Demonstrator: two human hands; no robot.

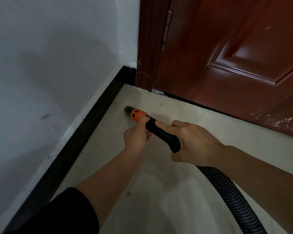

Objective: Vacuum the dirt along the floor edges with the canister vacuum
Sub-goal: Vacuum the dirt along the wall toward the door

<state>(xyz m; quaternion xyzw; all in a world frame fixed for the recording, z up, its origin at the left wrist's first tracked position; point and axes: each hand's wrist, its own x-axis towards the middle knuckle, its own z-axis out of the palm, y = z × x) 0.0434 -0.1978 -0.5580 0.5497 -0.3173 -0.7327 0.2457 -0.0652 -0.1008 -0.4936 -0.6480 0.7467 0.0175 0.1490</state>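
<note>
The vacuum hose handle [161, 133] is black with an orange collar [138, 115] and a dark round nozzle mouth [128, 109]. The nozzle points at the pale floor close to the black baseboard [85, 130], near the room corner. My left hand [136, 135] grips the handle just behind the orange collar. My right hand [191, 142] is closed round the rear end of the handle. A ribbed black hose [230, 196] runs from there to the bottom right edge. The canister itself is out of view.
A white wall [49, 65] rises on the left above the baseboard. A dark red wooden door [235, 56] and its frame [147, 48] close off the far side. Small specks lie on the pale floor [159, 191], including one crumb [128, 193].
</note>
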